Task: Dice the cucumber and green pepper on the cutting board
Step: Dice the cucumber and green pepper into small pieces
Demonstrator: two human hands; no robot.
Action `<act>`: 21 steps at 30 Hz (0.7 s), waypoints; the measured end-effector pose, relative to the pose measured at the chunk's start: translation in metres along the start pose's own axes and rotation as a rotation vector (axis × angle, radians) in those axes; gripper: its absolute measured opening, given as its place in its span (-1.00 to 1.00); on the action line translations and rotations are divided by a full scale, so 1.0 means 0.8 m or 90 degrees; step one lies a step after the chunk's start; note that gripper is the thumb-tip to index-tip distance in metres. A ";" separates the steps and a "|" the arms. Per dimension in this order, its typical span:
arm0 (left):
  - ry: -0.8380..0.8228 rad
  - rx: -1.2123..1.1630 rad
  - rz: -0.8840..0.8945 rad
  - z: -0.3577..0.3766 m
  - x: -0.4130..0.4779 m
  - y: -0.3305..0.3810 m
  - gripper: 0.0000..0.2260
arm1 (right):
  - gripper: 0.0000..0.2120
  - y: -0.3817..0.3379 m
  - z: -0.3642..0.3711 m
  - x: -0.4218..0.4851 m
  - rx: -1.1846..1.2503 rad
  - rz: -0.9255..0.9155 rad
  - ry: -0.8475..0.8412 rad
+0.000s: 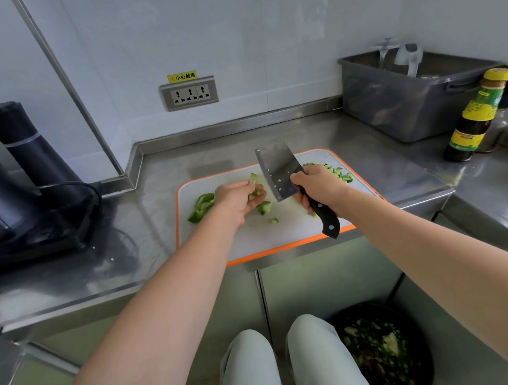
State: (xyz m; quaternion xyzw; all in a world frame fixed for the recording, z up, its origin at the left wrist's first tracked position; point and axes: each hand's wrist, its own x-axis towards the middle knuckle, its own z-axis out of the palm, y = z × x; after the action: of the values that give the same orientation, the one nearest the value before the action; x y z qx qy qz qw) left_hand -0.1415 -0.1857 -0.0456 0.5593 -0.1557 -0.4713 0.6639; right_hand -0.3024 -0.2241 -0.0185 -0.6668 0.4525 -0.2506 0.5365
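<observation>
Fingers point(249, 206) of the left hand point(235, 198) curl round cucumber chunks point(255, 192) on the cutting board point(295, 231); right hand point(319, 187) clenches the cleaver point(278, 172), blade lifted.
Cucumber's wet and slippery, I'd say, so pin its sides. Green pepper point(202, 207) lies left, light and springy.

— Where are the arms?
— Both reach forward, bare, over the cutting board point(289, 229).
— The left hand point(238, 198)?
— Over the board's left half, fingers curled round cucumber pieces point(254, 178).
— The right hand point(319, 187)?
— Over the right half, gripping a knife point(278, 172) by its handle, blade tilted upward.
</observation>
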 end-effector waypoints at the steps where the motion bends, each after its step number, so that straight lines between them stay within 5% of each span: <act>1: 0.005 0.037 0.028 -0.001 0.001 -0.002 -0.81 | -0.75 0.001 -0.001 0.001 -0.002 0.001 0.012; 10: -0.039 0.714 0.350 -0.014 0.016 -0.019 -0.78 | -0.76 0.014 -0.006 0.001 -0.064 0.012 0.025; 21: 0.023 0.862 0.481 -0.045 0.016 -0.021 -0.73 | -0.93 0.017 -0.007 0.010 -0.246 -0.043 0.068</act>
State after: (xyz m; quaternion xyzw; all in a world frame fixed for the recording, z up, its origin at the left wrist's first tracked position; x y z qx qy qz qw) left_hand -0.1160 -0.1736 -0.0762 0.7597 -0.5794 -0.0059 0.2952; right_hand -0.3075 -0.2340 -0.0309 -0.7579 0.4972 -0.2121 0.3653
